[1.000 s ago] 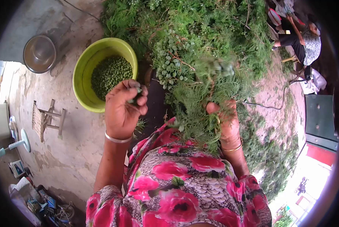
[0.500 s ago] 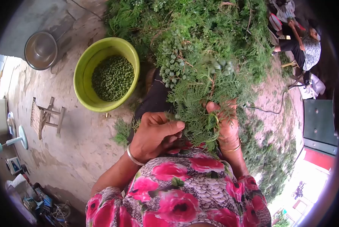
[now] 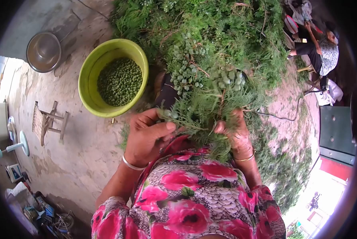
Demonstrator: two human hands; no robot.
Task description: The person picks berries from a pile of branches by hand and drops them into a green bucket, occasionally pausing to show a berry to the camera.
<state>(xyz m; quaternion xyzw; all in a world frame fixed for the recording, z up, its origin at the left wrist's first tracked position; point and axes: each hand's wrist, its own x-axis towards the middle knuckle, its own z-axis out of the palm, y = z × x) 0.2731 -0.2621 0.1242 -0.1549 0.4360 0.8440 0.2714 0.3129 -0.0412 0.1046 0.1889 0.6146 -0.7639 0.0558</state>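
Observation:
Fingers closed, my right hand [image 3: 238, 133] grips a leafy green branch [image 3: 208, 107] by its stem, in front of my chest. Pale green berries [image 3: 228, 79] cluster at the far end of that branch. My left hand [image 3: 148, 137], with a silver bangle at the wrist, is at the branch's left side, thumb and fingers pinched near a small sprig with berries [image 3: 168, 114]; what lies between the fingertips is too small to tell. To the upper left stands a yellow-green tub [image 3: 85, 79] holding many green berries [image 3: 120, 81].
A large heap of cut branches [image 3: 226, 28] fills the top. A metal bowl [image 3: 43, 52] and a small wooden stool [image 3: 49, 121] stand at the left. Another person [image 3: 327, 53] sits at the upper right. A cable [image 3: 280, 117] lies on the ground.
My left hand has moved slightly left and up, beside a berry-bearing sprig. The branch in my right hand has shifted a little, its berries now clearer.

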